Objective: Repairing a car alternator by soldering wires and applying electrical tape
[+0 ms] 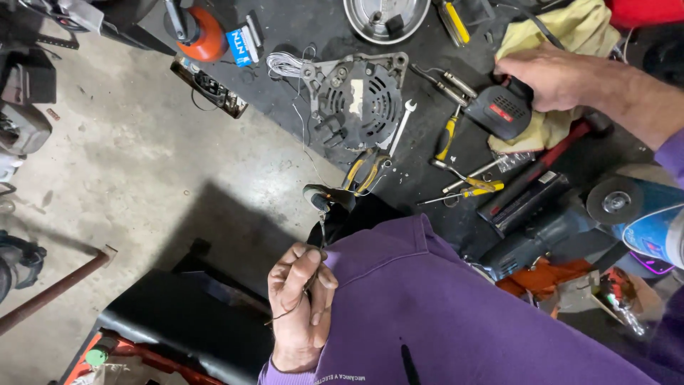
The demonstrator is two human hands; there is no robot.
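My left hand (303, 306) is low in the middle, against my purple sleeve (427, 299). Its fingers pinch a thin dark wire (318, 246) that runs up to a small dark part (320, 198) at the bench edge. My right hand (559, 77) reaches in from the upper right and grips the back of a black hand tool with a red label (502, 113), which lies on a yellow cloth (577, 28). Between the hands sit yellow-handled pliers (367, 171) and a grey alternator housing (356, 100).
The dark bench holds a spanner (401, 127), yellow screwdrivers (447, 135), a steel bowl (385, 18), a black box (524, 203) and a blue angle grinder (616, 203). Concrete floor (142, 164) lies to the left, with a black seat (178, 321) below and a rusty bar (57, 289).
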